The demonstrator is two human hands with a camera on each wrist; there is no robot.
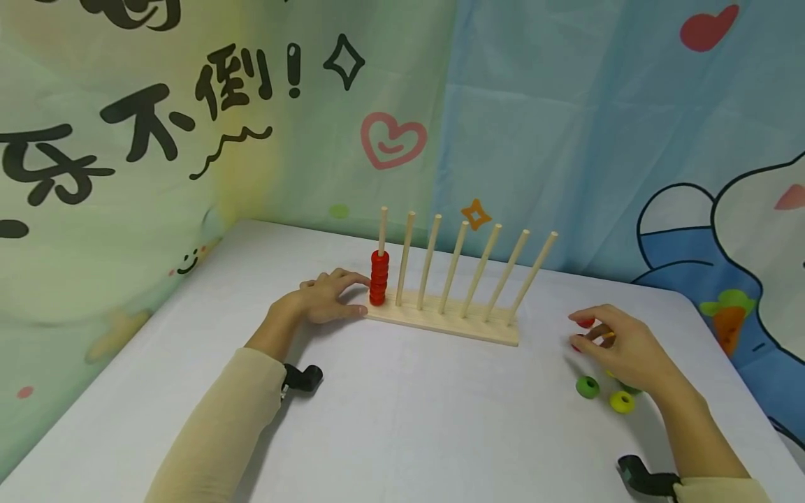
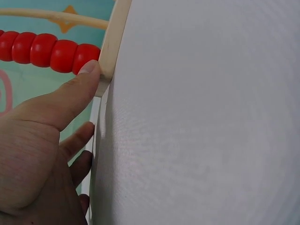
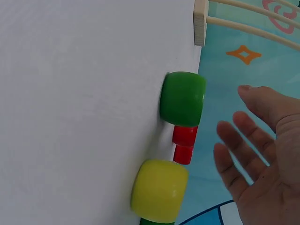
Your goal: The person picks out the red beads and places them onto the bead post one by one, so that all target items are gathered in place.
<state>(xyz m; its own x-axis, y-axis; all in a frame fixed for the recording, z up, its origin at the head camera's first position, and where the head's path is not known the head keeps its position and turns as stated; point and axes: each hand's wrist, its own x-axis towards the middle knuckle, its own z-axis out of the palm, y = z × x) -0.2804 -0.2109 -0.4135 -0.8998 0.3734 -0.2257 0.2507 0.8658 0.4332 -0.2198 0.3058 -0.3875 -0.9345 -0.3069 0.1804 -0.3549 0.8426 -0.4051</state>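
A wooden peg stand, its pale base (image 1: 440, 324) lying flat, carries several upright pegs. Red beads (image 1: 379, 279) are stacked on its leftmost peg. My left hand (image 1: 323, 297) touches the left end of the base. In the left wrist view the thumb (image 2: 84, 82) lies at the base's corner beside the lowest red bead, while the other fingers are loosely extended. To the right of the stand, my right hand (image 1: 622, 342) hovers around loose red beads (image 1: 586, 323), fingers apart. The right wrist view shows nothing between its fingers; the red beads (image 3: 185, 135) sit beyond a green bead (image 3: 183, 98).
Below my right hand lie a green bead (image 1: 588, 387) and a yellow bead (image 1: 622, 402), with more beads partly hidden by the hand. The white table (image 1: 453, 419) ends at a printed cloth backdrop (image 1: 534, 140) behind the stand.
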